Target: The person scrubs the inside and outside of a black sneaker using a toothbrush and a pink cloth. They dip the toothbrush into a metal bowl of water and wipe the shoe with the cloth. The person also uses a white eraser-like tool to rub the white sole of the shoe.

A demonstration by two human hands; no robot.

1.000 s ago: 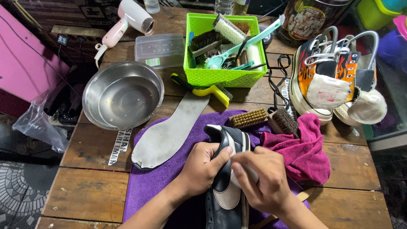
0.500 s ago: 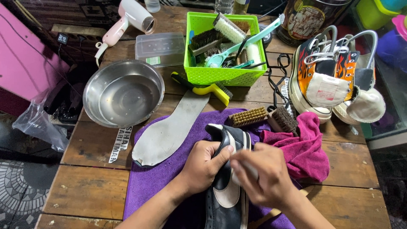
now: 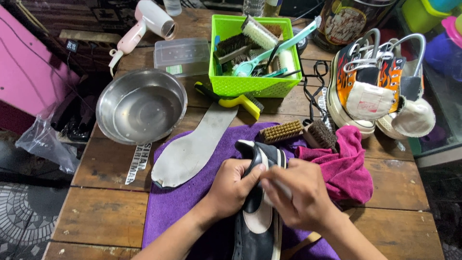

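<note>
Low in the middle of the frame, both hands are busy on a black shoe (image 3: 255, 226) that lies on a purple towel (image 3: 178, 202) spread over the wooden counter (image 3: 101, 216). The left hand (image 3: 233, 188) is closed around the shoe's upper part, thumb laid across its side. The right hand (image 3: 298, 192) curls over the shoe from the other side, fingers bent tight at the white stripes; whether it holds something small in them, I cannot tell. The two hands touch each other above the shoe.

Just left of the shoe, a grey insole (image 3: 192, 149) rests slantwise, half on the towel and half on bare wood. To the right, a pink cloth (image 3: 346, 168) is bunched up against the towel's edge. Two small brushes (image 3: 301, 132) sit above the shoe's toe, one with pale bristles, one with dark.

Higher up, in the centre, a green basket (image 3: 255, 84) is crammed with brushes, and a yellow-handled brush (image 3: 238, 101) lies just in front of it. A steel bowl (image 3: 142, 106) stands at the left, with a clear plastic box (image 3: 180, 55) and a pink hair dryer (image 3: 144, 24) beyond it. At the right edge, a pair of sneakers with flame patterns (image 3: 370, 82) stands beside black laces (image 3: 315, 84).
</note>
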